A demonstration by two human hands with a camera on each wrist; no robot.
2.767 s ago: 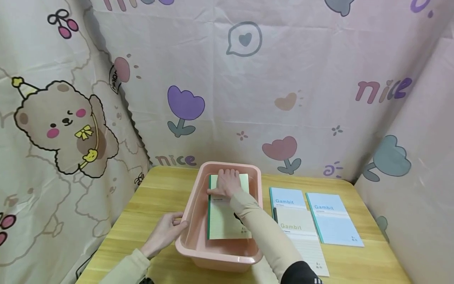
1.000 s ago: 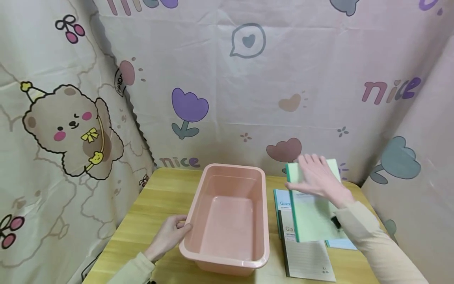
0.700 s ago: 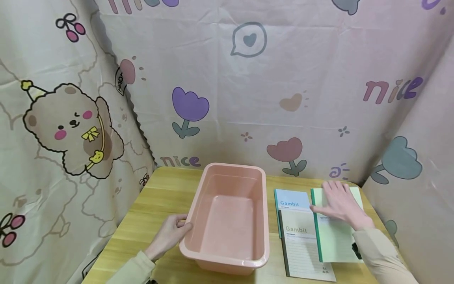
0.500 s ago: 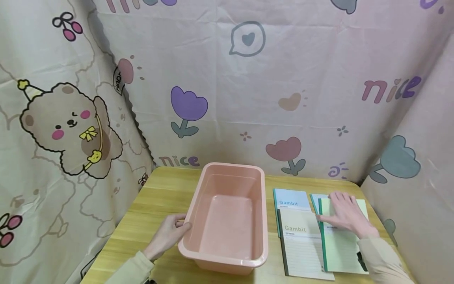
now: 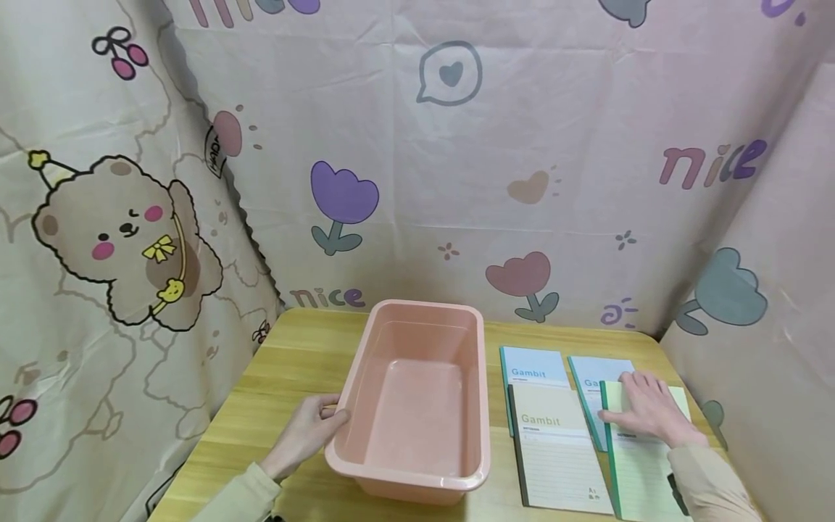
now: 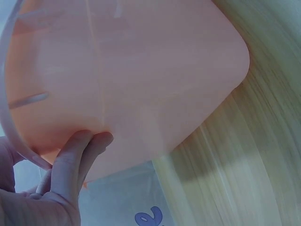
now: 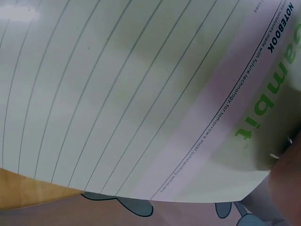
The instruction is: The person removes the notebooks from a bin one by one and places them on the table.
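Note:
In the head view a pink plastic basin (image 5: 417,406) stands on the table with its inside bare. My left hand (image 5: 305,435) pinches the basin's left rim; in the left wrist view, fingers (image 6: 68,160) lie against its outer wall. My right hand (image 5: 652,413) holds a green notebook (image 5: 642,475) from above, thumb at its spine and fingers over its upper part. It overlaps a blue notebook (image 5: 590,384) behind it. The right wrist view shows the lined green cover (image 7: 141,94) close up, with part of a finger (image 7: 287,183) at its edge.
A beige notebook (image 5: 561,464) with a dark spine lies between the basin and the green one, partly over another blue notebook (image 5: 531,362). Printed curtain (image 5: 417,181) hangs behind and on both sides of the wooden table (image 5: 274,377).
My right hand has lifted the green notebook out of the basin, carried it right, and slid it toward the near edge over the right blue notebook. The left hand stays on the rim.

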